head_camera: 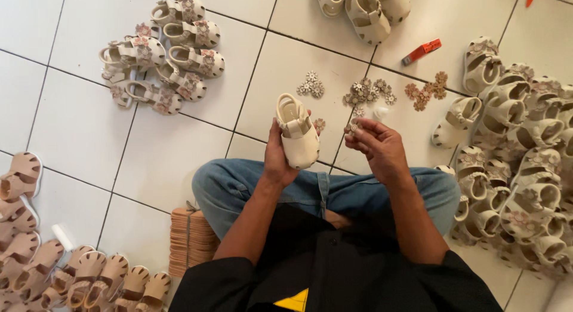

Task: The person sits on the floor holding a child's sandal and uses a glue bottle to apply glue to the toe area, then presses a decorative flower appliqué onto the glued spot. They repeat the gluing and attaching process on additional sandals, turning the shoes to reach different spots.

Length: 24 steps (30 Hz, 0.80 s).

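I sit cross-legged on a white tiled floor. My left hand grips a small cream baby sandal, held upright with its open top facing me. My right hand pinches a small flower-shaped decoration between its fingertips, just right of the sandal and apart from it. Little piles of flower decorations lie on the tile beyond my hands: pale ones, mixed ones and brown ones.
A heap of cream sandals fills the right side. Finished sandals with flowers lie at the far left, more cream ones at the top. Tan sandals line the lower left. An orange tool lies beyond the flowers.
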Each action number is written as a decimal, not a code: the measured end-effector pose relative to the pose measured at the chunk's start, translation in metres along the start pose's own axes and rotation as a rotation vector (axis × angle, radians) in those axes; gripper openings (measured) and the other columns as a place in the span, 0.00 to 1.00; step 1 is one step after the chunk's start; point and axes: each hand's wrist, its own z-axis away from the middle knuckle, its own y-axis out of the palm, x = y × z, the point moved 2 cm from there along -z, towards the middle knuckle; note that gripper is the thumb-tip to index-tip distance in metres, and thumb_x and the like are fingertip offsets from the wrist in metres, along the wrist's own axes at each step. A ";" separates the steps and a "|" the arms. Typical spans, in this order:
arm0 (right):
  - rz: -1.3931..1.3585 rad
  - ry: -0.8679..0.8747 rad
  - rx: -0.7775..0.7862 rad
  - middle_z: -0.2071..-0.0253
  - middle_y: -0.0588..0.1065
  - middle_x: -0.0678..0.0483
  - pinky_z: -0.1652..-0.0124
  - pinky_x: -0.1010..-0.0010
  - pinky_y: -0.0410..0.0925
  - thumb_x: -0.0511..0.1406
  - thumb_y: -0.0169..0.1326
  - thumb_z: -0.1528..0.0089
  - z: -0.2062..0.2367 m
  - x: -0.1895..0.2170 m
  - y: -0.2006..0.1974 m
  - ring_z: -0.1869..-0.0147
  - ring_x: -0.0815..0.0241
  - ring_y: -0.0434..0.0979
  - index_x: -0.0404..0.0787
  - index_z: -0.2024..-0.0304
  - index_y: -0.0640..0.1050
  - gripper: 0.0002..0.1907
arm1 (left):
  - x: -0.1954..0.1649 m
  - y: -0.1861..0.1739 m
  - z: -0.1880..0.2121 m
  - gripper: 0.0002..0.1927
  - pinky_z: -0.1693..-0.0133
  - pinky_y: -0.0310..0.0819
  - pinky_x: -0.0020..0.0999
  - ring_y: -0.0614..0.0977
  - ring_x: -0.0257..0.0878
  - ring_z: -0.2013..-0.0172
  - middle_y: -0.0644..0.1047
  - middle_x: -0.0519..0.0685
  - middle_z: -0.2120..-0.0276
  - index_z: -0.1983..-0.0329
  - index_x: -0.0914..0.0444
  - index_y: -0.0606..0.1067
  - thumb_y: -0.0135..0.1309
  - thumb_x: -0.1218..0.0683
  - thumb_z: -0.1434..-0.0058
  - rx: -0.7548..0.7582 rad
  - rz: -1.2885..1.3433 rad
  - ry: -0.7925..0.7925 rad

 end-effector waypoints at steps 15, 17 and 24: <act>0.322 -0.049 0.002 0.65 0.80 0.50 0.63 0.71 0.79 0.31 0.58 0.36 0.098 0.014 0.052 0.66 0.62 0.83 0.31 0.56 0.79 0.08 | 0.023 0.002 0.025 0.35 0.49 0.79 0.42 0.82 0.44 0.51 0.80 0.55 0.51 0.33 0.65 0.69 0.28 0.34 0.21 -0.021 0.032 0.006; 0.402 -0.060 0.016 0.66 0.80 0.51 0.63 0.74 0.77 0.31 0.59 0.34 0.102 0.015 0.062 0.66 0.64 0.81 0.31 0.56 0.79 0.08 | 0.022 0.002 0.025 0.34 0.49 0.80 0.42 0.82 0.44 0.51 0.80 0.55 0.52 0.35 0.66 0.70 0.28 0.35 0.21 -0.005 0.034 0.024; 0.626 -0.108 0.025 0.70 0.78 0.56 0.66 0.79 0.72 0.32 0.61 0.35 0.104 0.011 0.091 0.68 0.71 0.76 0.33 0.58 0.81 0.07 | 0.022 0.001 0.024 0.33 0.52 0.81 0.40 0.82 0.43 0.54 0.80 0.55 0.53 0.38 0.64 0.71 0.26 0.36 0.20 -0.034 -0.007 0.058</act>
